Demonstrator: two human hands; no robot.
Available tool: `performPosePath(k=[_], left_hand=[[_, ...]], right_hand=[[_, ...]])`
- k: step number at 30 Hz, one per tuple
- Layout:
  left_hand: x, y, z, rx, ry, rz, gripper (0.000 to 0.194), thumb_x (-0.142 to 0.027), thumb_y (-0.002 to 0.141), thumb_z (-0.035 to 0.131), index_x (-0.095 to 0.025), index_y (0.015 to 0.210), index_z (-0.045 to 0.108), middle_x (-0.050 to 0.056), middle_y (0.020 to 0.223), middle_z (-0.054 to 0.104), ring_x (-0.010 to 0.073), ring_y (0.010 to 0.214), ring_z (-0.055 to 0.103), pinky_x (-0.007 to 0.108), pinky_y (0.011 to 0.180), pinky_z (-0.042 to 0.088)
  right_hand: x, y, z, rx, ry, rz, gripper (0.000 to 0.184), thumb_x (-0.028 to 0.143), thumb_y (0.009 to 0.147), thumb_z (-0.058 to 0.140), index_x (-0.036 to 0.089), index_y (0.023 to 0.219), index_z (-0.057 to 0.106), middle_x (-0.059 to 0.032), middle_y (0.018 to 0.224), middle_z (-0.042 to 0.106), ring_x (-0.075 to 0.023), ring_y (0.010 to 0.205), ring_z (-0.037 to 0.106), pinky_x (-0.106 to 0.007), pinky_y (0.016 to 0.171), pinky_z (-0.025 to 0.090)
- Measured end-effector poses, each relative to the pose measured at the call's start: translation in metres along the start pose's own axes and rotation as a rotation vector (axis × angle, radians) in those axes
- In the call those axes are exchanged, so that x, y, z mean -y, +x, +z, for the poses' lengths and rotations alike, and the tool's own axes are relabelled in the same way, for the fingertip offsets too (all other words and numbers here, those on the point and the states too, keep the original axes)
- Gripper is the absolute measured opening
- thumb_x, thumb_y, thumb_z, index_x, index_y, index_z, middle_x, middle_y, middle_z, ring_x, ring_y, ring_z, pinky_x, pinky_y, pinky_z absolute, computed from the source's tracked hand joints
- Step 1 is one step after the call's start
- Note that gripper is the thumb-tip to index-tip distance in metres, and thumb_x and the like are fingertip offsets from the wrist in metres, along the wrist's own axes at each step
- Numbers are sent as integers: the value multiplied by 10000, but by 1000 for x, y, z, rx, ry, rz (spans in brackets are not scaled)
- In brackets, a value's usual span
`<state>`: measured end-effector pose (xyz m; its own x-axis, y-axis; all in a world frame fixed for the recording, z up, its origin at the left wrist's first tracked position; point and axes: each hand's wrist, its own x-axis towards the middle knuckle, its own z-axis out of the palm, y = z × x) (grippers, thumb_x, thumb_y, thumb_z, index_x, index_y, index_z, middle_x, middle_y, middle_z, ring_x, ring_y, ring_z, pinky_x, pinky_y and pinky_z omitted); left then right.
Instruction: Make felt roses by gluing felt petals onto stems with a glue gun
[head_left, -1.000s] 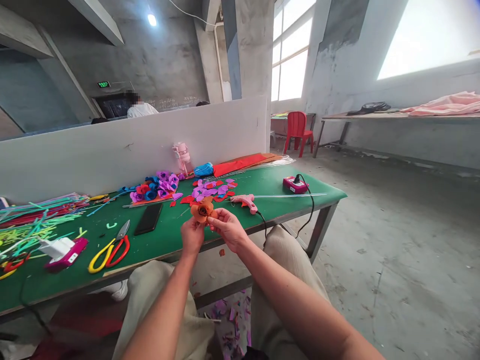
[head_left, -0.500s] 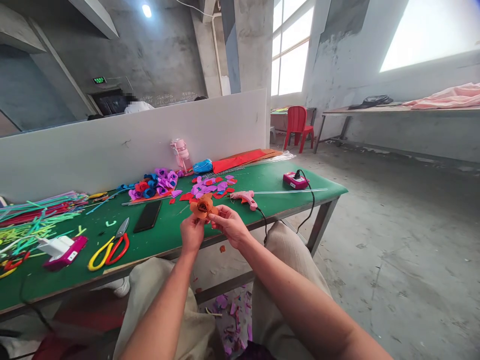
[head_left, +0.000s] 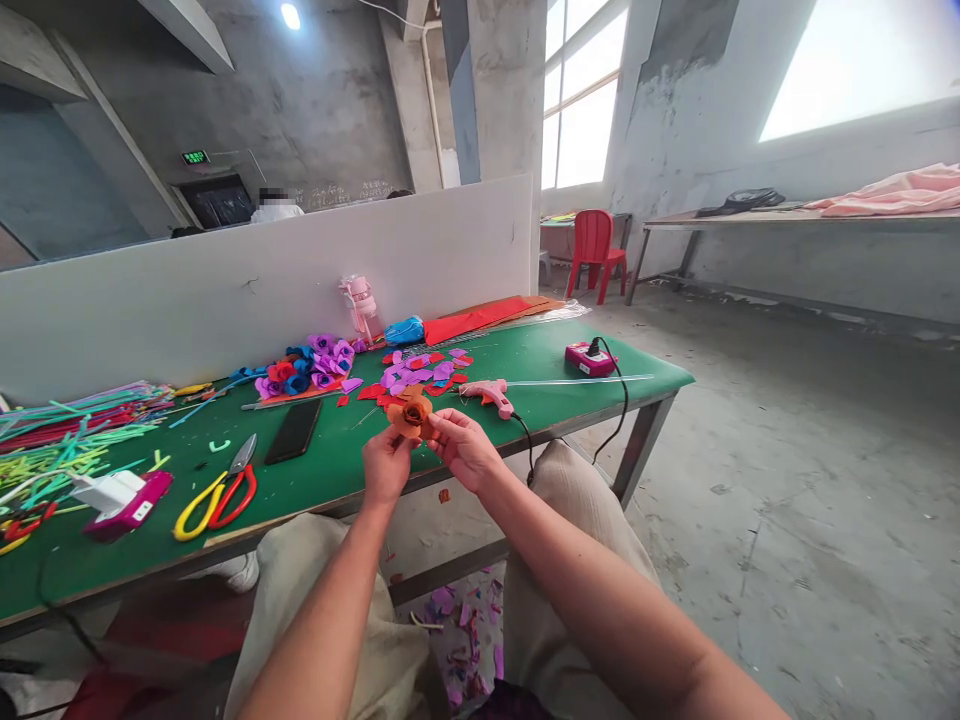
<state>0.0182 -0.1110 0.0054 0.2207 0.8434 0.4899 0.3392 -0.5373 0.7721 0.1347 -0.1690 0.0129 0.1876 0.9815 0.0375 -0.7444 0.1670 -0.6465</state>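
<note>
Above the front edge of the green table, an orange-brown craft flower (head_left: 412, 411) with a dark rolled centre faces up toward me. My left hand (head_left: 385, 464) is closed around its base from below. The thumb and fingers of my right hand (head_left: 463, 447) pinch a petal at the flower's right side. Just beyond my hands lie loose purple, red and blue petals (head_left: 409, 374). A pink glue gun (head_left: 491, 395) rests to the right of them, with a long clear glue stick (head_left: 581, 380) sticking out of its back.
Red-and-yellow-handled scissors (head_left: 217, 498), a black phone (head_left: 294, 430) and finished flowers (head_left: 304, 368) lie on the left. Farther left are coloured stems (head_left: 82, 420) and a power socket (head_left: 131, 508). Another socket (head_left: 590, 359) sits at right. A white partition (head_left: 187, 290) stands behind.
The flower has turned slightly in my fingers and shifted a little right. My right fingers have moved along its petal edge. The rest of the table looks the same.
</note>
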Motion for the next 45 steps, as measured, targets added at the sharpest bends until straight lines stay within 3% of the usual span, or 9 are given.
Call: performPosePath(k=[12,17,23,28,31,35,38,41,45], left_hand=[[-6,-1,-1,6,-3,-6,132,-233,683,556,-188,577,621,-7,513,634,148,528,582,217,525,424],[-3,0,-1,-3,-8,-9,131,-227,684,548,-186,591,631,9,550,666,152,535,598,219,534,431],[5,1,0,7,-11,8,114,-228,687,566,-183,620,648,17,577,683,158,559,620,225,543,436],[13,5,2,6,-282,-179,167,-300,682,630,-147,733,673,29,619,689,143,533,616,249,567,483],[9,7,-1,59,-611,-374,319,-344,650,698,-112,867,670,48,702,701,118,529,609,257,576,510],[-3,7,-10,226,-837,-562,318,-300,630,752,-107,870,673,31,666,686,68,486,559,197,506,480],[-9,5,-15,349,-862,-609,301,-293,645,756,-104,864,674,16,618,666,43,433,504,164,428,419],[-10,2,-16,476,-815,-629,301,-312,643,761,-100,838,672,13,591,653,41,396,480,166,390,385],[-7,0,-15,580,-733,-646,316,-334,633,766,-105,828,669,19,586,653,49,383,484,181,392,386]], right_hand=[[-1,0,0,-22,16,37,329,321,556,818,167,642,540,46,607,594,-59,530,530,-191,549,426],[0,-2,1,8,-44,39,320,405,601,774,168,698,581,33,652,604,-72,563,533,-199,528,413],[2,-4,2,0,-74,41,340,400,555,796,160,696,600,31,644,603,-67,555,528,-192,525,412],[4,-6,3,41,-131,14,347,484,657,709,156,688,599,18,616,576,-78,542,515,-209,527,414],[3,-7,5,83,-225,-68,338,491,710,655,155,727,624,6,654,580,-82,561,512,-212,547,412],[3,-5,2,65,-438,-267,292,451,739,628,173,672,572,21,625,550,-91,551,480,-225,557,402],[8,-3,-3,-10,-737,-529,214,383,782,592,186,702,567,11,653,558,-122,598,503,-255,594,423],[18,-4,-7,-39,-1090,-793,84,275,795,590,213,846,615,-31,850,607,-177,792,561,-311,735,461],[30,-7,-11,66,-1453,-945,211,199,778,625,263,979,638,-64,1090,579,-229,1044,522,-391,917,416]])
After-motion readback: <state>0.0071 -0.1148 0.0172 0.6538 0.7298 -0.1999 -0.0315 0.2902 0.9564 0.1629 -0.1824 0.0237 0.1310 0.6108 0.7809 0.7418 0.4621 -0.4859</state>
